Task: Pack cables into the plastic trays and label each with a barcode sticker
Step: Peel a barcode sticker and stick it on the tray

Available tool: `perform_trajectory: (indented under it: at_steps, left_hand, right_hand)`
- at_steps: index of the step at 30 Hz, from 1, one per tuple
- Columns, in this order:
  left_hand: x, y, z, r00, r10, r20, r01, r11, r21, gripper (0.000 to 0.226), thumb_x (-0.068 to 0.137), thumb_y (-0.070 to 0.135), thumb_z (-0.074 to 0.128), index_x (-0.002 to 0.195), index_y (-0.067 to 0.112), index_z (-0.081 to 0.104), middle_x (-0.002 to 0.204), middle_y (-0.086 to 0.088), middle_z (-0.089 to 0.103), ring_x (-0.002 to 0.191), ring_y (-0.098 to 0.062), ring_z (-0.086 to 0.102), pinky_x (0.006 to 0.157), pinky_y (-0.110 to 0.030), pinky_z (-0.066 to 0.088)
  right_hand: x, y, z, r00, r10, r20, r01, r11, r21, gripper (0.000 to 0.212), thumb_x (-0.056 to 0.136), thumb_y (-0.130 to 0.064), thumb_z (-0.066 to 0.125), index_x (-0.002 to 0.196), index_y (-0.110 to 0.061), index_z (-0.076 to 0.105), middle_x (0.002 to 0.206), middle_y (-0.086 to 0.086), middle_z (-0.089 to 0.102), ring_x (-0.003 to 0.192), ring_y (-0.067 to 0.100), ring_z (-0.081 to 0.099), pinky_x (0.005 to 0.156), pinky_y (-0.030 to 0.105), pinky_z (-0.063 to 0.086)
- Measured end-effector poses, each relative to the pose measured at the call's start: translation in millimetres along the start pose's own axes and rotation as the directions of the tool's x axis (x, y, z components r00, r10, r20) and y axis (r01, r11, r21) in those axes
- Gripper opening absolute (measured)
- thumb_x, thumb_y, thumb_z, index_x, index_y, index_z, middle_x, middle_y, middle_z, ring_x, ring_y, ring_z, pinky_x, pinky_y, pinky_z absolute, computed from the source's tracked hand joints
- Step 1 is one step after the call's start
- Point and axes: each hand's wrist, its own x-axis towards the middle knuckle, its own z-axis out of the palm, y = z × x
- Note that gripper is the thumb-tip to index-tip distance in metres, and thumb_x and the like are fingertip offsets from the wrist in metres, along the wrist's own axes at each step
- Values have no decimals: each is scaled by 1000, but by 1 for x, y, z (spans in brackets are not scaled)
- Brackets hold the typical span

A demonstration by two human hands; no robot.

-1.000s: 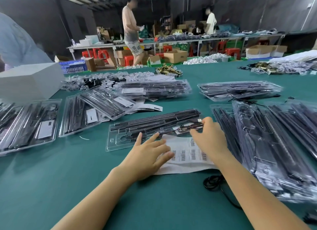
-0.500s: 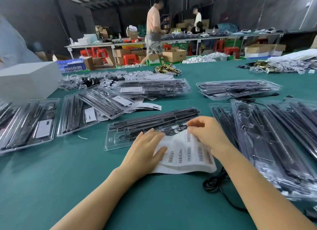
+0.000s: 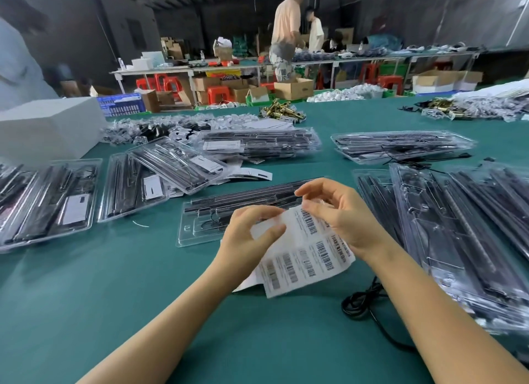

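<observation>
While both hands hold it above the green table [image 3: 86, 312], the barcode sticker sheet [image 3: 303, 257] is lifted and curled.

Left hand [image 3: 246, 240]: thumb and curled fingers pinch the sheet's upper left blank corner. Right hand [image 3: 340, 215]: thumb and forefinger pinch together at the sheet's top edge; whether a sticker is between them cannot be told. Just behind the hands lies an open clear plastic tray [image 3: 200, 226] loaded with black cables. A loose black cable [image 3: 360, 303] lies coiled on the table under the right forearm. Stacked trays [image 3: 458, 240] sit to the right; labelled trays [image 3: 51, 203] lie at left.
</observation>
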Motion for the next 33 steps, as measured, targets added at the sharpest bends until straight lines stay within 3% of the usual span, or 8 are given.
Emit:
perform_trajectory:
  at_steps: [3, 6, 10, 14, 17, 23, 26, 33]
  left_hand:
    - [1, 3, -3, 991, -121, 55, 128, 981, -149, 8, 88, 17, 68, 91, 25, 69, 102, 2, 66, 102, -14, 60, 86, -27, 47]
    - [1, 8, -5, 980, -172, 102, 189, 963, -193, 9, 93, 15, 61, 97, 17, 69, 99, -6, 67, 93, -30, 66, 84, -44, 53]
    - [1, 4, -2, 973, -220, 71, 229, 957, -176, 13, 95, 16, 57, 92, 19, 68, 89, 1, 69, 81, -20, 65, 75, -35, 52]
    - [2, -4, -1, 959, -278, 56, 282, 921, -269, 15, 95, 13, 56, 86, 12, 68, 88, -6, 71, 74, -21, 63, 69, -34, 50]
    - [4, -7, -1, 940, -332, 82, 334, 841, -425, 10, 94, 11, 58, 93, 8, 67, 86, -11, 70, 72, -20, 65, 61, -27, 52]
    - [7, -9, -3, 929, -333, 161, 356, 687, -633, 20, 81, 0, 65, 100, 5, 67, 87, -13, 73, 71, -22, 69, 62, -30, 58]
    - [7, -10, -4, 934, -314, 169, 347, 685, -641, 31, 71, 6, 71, 101, 6, 68, 90, -12, 73, 74, -22, 69, 65, -29, 58]
    - [8, -14, -2, 946, -296, 134, 313, 718, -622, 22, 81, -2, 67, 102, 5, 67, 94, -10, 66, 77, -20, 64, 66, -27, 57]
  right_hand:
    - [-1, 2, 5, 1000, -8, -7, 8, 994, -106, 17, 90, -9, 63, 93, -25, 68, 82, -15, 65, 81, 2, 61, 72, 18, 46]
    - [-2, 4, 12, 993, -110, -52, 84, 926, -367, 17, 88, -11, 66, 99, -24, 66, 94, -13, 65, 97, 6, 59, 86, 27, 46]
    - [-4, 11, 24, 896, -443, 18, 279, 531, -800, 31, 75, -12, 78, 104, -9, 69, 104, 8, 65, 104, 29, 58, 90, 46, 47]
    - [-6, 15, 39, 848, -529, -4, 205, 336, -919, 26, 65, -19, 85, 87, -11, 71, 100, 9, 65, 94, 33, 60, 76, 39, 50]
    - [-8, 18, 44, 858, -512, -45, 180, 381, -907, 20, 71, -21, 82, 79, -9, 68, 89, 7, 61, 80, 26, 55, 66, 31, 49]
    - [-11, 24, 52, 913, -397, -91, 133, 503, -854, 27, 78, -29, 77, 89, -6, 67, 87, 9, 61, 79, 27, 55, 67, 37, 51]
    - [-10, 25, 53, 924, -361, -123, 112, 566, -817, 30, 81, -32, 74, 94, -7, 64, 90, 8, 61, 82, 27, 54, 71, 38, 48]
    - [-11, 27, 57, 934, -316, -169, 90, 664, -742, 25, 83, -30, 73, 84, -9, 60, 85, 4, 58, 80, 24, 52, 69, 31, 39]
